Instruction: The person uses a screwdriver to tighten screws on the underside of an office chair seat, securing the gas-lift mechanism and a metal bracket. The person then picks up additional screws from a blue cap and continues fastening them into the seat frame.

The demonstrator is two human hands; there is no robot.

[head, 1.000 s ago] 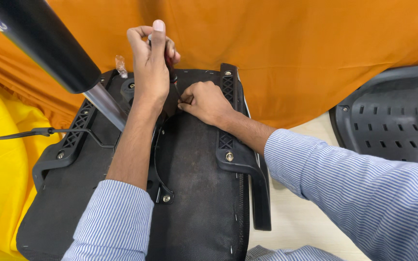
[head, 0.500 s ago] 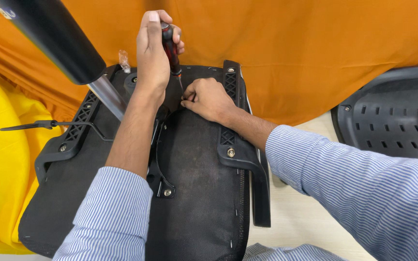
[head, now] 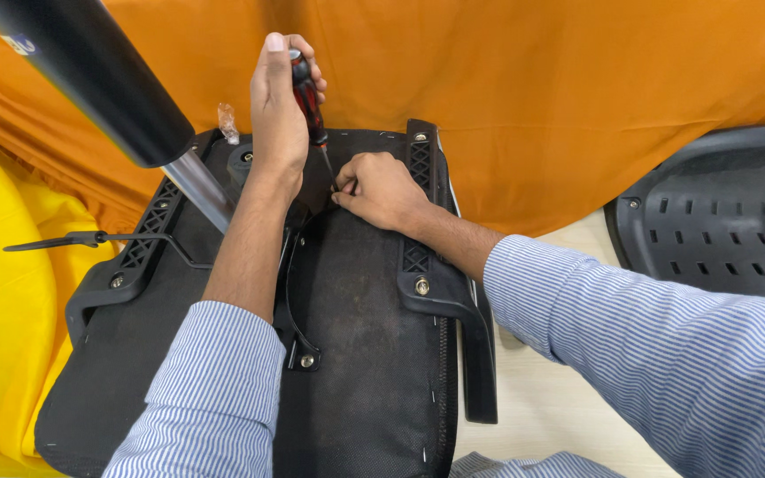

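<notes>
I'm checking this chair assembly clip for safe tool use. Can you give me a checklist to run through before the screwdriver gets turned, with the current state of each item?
1. Left hand has a full grip on the screwdriver: ok, fingers wrapped round the red and black handle.
2. Tip seated in a screw head: cannot tell, the right hand hides it.
3. Right-hand fingers out of the tip's way: not ok, they pinch right beside it.
4. Screwdriver shaft square to the surface: cannot tell, it looks tilted.
5. Upturned chair seat lying steady: ok, flat on the cloths.
6. Lever away from both arms: ok.
</notes>
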